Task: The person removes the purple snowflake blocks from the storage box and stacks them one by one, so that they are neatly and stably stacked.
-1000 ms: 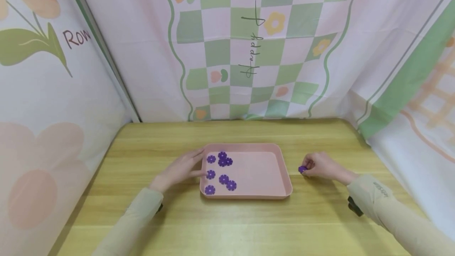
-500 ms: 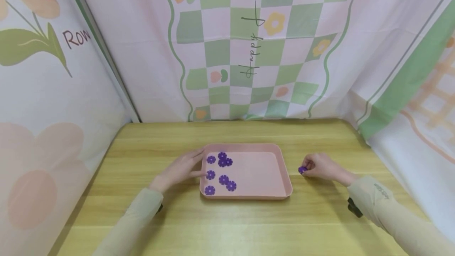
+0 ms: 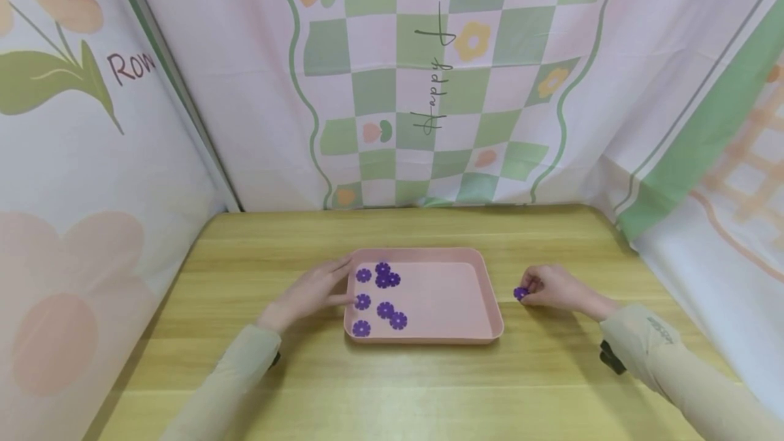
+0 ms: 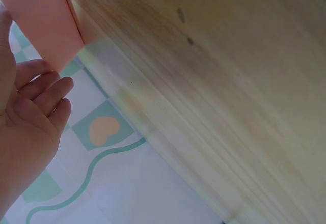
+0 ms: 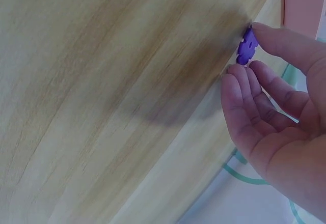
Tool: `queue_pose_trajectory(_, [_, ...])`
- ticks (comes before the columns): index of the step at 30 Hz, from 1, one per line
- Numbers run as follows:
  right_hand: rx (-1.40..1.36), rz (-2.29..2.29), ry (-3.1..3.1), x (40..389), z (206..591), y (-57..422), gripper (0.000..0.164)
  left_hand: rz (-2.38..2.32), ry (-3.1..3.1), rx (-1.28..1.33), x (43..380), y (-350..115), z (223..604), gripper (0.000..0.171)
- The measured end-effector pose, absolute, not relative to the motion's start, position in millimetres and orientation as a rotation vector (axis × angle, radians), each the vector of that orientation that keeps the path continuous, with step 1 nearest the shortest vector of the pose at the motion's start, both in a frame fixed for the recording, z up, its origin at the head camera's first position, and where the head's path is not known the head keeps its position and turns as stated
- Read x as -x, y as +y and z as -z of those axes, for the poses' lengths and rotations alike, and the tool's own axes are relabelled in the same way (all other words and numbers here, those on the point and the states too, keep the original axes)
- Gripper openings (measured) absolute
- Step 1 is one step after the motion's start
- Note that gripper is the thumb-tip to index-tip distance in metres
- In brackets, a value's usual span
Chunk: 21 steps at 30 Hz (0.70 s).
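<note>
A shallow pink tray (image 3: 447, 298) lies on the wooden table, with several purple notched discs (image 3: 398, 320) in its left half. My left hand (image 3: 306, 295) rests at the tray's left side, fingers extended and touching the rim; in the left wrist view that hand (image 4: 30, 107) has its fingers against the pink wall. Right of the tray, my right hand (image 3: 554, 286) pinches one purple notched disc (image 3: 520, 292) between thumb and fingertips. The right wrist view shows this disc (image 5: 247, 46) on edge, close to the tabletop.
The light wooden table (image 3: 404, 386) carries the tray near its middle. A patterned curtain (image 3: 429, 87) hangs along the back edge, and printed cloth (image 3: 73, 169) encloses the left side. More cloth (image 3: 704, 223) borders the right.
</note>
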State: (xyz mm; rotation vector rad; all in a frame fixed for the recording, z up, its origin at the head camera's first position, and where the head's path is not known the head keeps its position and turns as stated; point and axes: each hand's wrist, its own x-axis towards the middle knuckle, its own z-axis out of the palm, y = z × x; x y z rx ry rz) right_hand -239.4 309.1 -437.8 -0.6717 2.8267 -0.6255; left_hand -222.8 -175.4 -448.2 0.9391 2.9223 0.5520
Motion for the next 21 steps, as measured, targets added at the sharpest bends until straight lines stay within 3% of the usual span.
queue_pose_trajectory(21, [0.728,0.638,2.899,238.7,408.3,293.9,0.026,-0.570,2.916,-0.924,224.0,-175.3,450.5,0.081])
